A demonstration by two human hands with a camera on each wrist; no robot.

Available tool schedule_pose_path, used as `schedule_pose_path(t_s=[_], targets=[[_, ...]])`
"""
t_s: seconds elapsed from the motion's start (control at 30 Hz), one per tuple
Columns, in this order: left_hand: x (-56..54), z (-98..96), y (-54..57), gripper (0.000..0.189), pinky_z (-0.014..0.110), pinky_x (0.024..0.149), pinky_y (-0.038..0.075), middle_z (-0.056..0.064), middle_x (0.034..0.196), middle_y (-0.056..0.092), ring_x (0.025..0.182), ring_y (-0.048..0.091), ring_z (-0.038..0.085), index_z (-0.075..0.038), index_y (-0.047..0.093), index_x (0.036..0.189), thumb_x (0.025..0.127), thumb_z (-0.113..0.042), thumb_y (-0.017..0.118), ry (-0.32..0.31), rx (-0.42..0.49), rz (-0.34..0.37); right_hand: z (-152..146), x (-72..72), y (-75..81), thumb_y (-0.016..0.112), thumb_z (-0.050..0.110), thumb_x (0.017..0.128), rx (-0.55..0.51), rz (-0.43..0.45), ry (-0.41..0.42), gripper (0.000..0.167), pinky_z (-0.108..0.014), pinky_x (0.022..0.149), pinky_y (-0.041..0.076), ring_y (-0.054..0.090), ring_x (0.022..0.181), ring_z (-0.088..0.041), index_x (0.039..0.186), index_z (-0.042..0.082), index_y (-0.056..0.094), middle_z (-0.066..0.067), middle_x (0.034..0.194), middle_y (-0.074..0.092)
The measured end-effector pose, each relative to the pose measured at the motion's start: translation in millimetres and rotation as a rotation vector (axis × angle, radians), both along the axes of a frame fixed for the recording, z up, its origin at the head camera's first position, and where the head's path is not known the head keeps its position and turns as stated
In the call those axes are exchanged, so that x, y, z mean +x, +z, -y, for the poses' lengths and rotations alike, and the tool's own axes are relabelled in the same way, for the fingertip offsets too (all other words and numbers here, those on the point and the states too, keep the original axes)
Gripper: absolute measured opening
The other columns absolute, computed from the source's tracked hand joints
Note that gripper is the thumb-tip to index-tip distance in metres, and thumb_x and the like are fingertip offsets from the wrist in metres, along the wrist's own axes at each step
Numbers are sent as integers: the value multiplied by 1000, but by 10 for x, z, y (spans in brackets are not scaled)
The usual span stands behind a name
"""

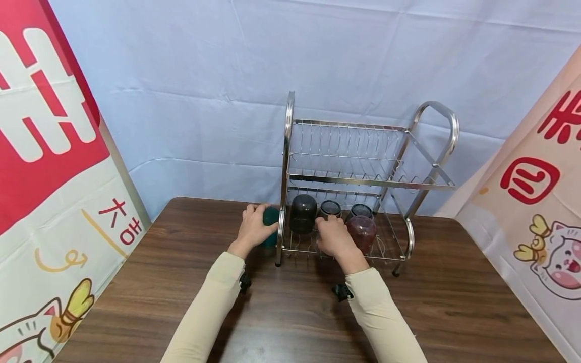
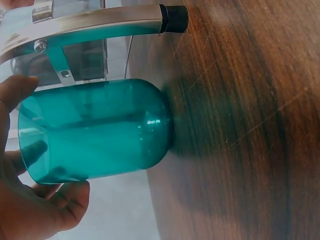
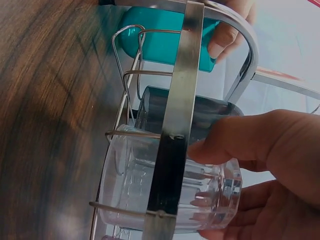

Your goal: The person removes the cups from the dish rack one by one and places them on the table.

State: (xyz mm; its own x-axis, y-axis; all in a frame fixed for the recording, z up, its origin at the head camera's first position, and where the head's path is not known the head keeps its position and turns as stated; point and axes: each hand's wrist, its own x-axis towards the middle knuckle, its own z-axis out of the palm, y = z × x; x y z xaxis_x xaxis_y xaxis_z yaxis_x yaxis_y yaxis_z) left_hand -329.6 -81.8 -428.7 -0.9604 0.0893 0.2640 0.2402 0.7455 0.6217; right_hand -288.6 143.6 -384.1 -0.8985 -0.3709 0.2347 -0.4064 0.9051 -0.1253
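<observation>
My left hand (image 1: 255,228) grips a translucent teal cup (image 2: 100,132) near its open rim, thumb on one side and fingers on the other. The cup's rounded base is down at the tabletop, just left of the metal dish rack (image 1: 345,179). Reaching into the rack's lower tier, my right hand (image 1: 337,241) holds a clear faceted glass (image 3: 132,165) by its thick upper end, thumb and fingers on opposite sides. That glass stands upside down behind the rack's front bar and is mostly hidden by the hand in the head view. A dark grey glass (image 1: 303,216) stands between the hands.
Behind and right of my right hand are two upturned glasses (image 1: 330,206) and a reddish cup (image 1: 363,233) in the lower tier. The upper tier (image 1: 347,141) is wire slots. Rack legs stand on the wooden table (image 1: 286,317); a pale cloth (image 1: 204,116) hangs behind.
</observation>
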Motion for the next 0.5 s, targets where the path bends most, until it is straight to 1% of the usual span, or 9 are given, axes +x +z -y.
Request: schedule_pose_path(t_s=[0.13,0.27,0.37,0.5], targets=[[-3,15,-15,65,49,83,42,21,124,38,110,35,36,-10,47,135,80,-36,69,-5,9,6,-7,-16,5,71,4,71,-10,-25,41,21,-49,68,45,55,79,-39,90,1,64,-17,82,59],[7,40,-20,67,49,83,42,21,125,37,111,35,36,-10,44,137,80,-35,70,-16,-2,9,-20,-29,12,72,3,70,-7,-38,66,21,-48,69,45,56,78,-38,89,2,65,-14,80,60],[60,70,11,69,50,86,40,21,128,37,113,35,37,-10,44,137,79,-37,70,-25,-25,8,-38,-16,43,72,4,70,-15,-35,80,23,-48,69,46,56,80,-39,92,2,67,-15,83,59],[158,112,82,66,51,86,39,21,130,37,113,37,37,-11,48,135,79,-38,71,-38,-67,-9,-66,10,98,72,4,71,-51,-39,88,26,-49,73,45,55,84,-40,97,3,68,-16,88,58]])
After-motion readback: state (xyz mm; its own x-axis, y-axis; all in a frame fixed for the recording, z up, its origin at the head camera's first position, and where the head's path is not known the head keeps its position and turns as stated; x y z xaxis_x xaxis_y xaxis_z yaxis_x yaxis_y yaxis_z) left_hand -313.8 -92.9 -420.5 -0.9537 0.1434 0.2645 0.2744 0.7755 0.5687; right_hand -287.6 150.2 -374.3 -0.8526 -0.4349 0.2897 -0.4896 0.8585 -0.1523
